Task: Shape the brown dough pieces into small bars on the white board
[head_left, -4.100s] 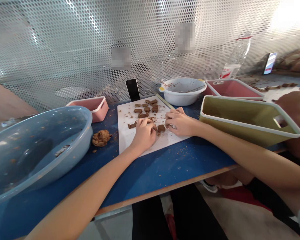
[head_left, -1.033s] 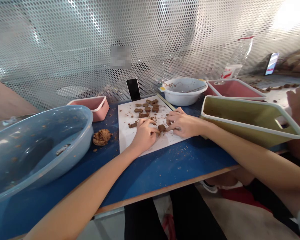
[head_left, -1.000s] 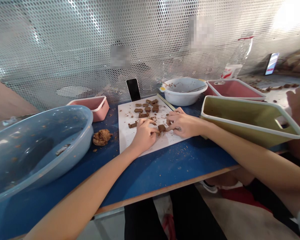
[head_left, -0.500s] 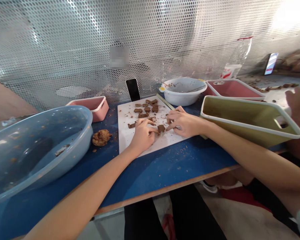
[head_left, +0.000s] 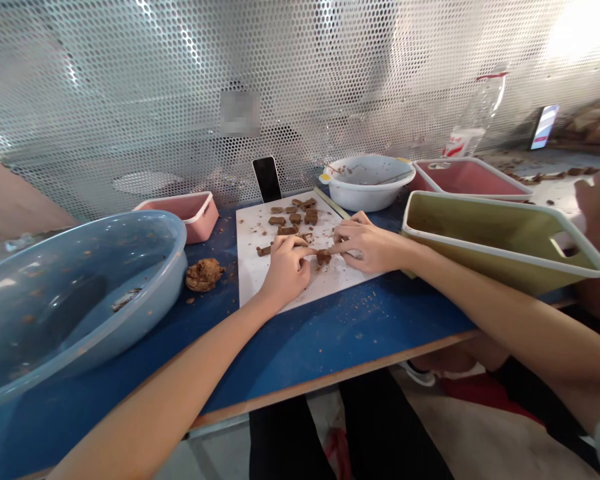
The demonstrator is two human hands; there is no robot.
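Observation:
A small brown clay piece (head_left: 323, 257) lies on a white board (head_left: 254, 288), pressed between the index fingertips of both hands. From the left, my left hand (head_left: 287, 268) touches it with a stretched index finger, the other fingers bent over the board. On the opposite side, my right hand (head_left: 361, 244) meets the piece with its index finger while its remaining fingers curl. Several shaped clay pieces (head_left: 277, 221) and crumbs are spread over the board's far half. Another clay strip (head_left: 263, 251) is partly hidden behind my left hand.
Left stand a large blue basin (head_left: 166, 267), a pink box (head_left: 207, 220) and a rough clay lump (head_left: 204, 275). Behind the board are a phone (head_left: 267, 179) and a white bowl (head_left: 367, 197); to the right, a green bin (head_left: 495, 257), a pink bin (head_left: 480, 179) and a bottle (head_left: 473, 120).
Both index fingers have closed in on the clay piece from either side and now touch it. The piece looks partly covered by the fingertips, where before more of its top showed.

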